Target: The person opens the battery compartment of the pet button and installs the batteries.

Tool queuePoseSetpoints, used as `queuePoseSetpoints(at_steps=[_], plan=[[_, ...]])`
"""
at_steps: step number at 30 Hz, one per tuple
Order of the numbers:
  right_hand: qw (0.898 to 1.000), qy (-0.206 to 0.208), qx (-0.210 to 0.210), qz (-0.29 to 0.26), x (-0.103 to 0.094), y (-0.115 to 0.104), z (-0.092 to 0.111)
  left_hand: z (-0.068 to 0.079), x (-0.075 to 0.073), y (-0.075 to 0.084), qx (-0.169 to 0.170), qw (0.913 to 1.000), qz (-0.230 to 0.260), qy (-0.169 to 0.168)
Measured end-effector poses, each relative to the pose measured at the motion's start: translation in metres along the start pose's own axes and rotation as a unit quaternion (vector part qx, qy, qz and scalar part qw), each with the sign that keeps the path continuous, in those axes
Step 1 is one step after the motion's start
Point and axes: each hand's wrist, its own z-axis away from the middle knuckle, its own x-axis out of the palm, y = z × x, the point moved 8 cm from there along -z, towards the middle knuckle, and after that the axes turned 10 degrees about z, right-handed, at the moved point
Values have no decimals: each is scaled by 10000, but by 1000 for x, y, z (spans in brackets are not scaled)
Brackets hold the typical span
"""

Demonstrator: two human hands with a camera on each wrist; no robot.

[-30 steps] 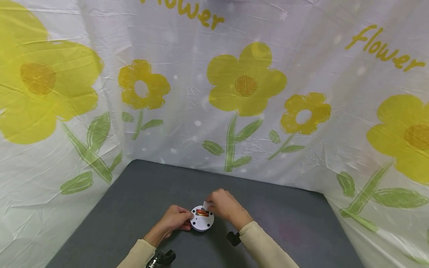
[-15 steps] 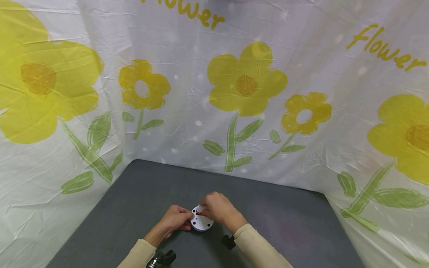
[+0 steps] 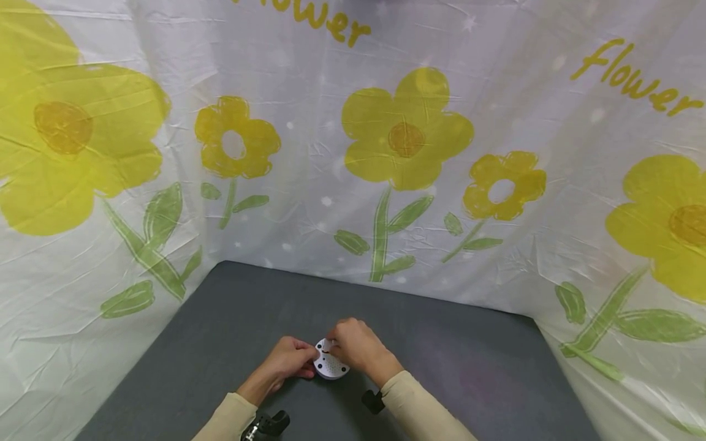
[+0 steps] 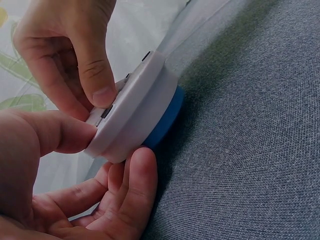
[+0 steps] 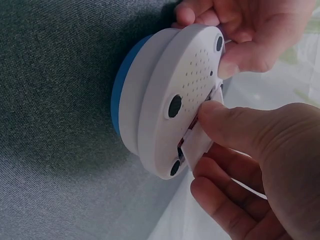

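A round white device (image 3: 333,369) lies face down on the grey table, its blue underside (image 4: 165,117) against the cloth. Its upturned back (image 5: 187,85) has small speaker holes and black round feet. My left hand (image 3: 288,358) grips the device's left edge, thumb on the back and fingers along the side. Between thumb and fingers, my right hand (image 3: 361,348) pinches a white battery cover (image 5: 197,146), which lies tilted over the battery compartment. A thin strip of reddish batteries (image 5: 193,121) shows beside the cover; the rest is hidden.
The grey table (image 3: 265,300) extends around both hands. White curtains (image 3: 309,233) with yellow flowers hang behind it and along its sides. Black wrist cameras (image 3: 373,401) sit close above the tabletop.
My right hand has shifted slightly left and lower over the device, bringing the cover across the batteries, which were in plain sight before. The left hand has kept its grip in place.
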Motion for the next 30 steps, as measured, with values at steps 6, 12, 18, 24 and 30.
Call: queuePoseSetpoints(at_steps=[6,12,18,24,30], plan=[[9997,-68,109,-220,2,1,0,1,0,0,25,10000,0,10],[9993,-49,123,-349,2,2,-1,2,0,2,-14,10000,-34,15],[9993,-134,103,-336,2,4,1,6,1,6,3,10000,-57,-69],[9991,-12,255,-333,-3,16,6,6,2,8,116,9998,31,-140],[9958,-118,639,-651,0,31,12,5,1,6,95,9999,-32,-66]])
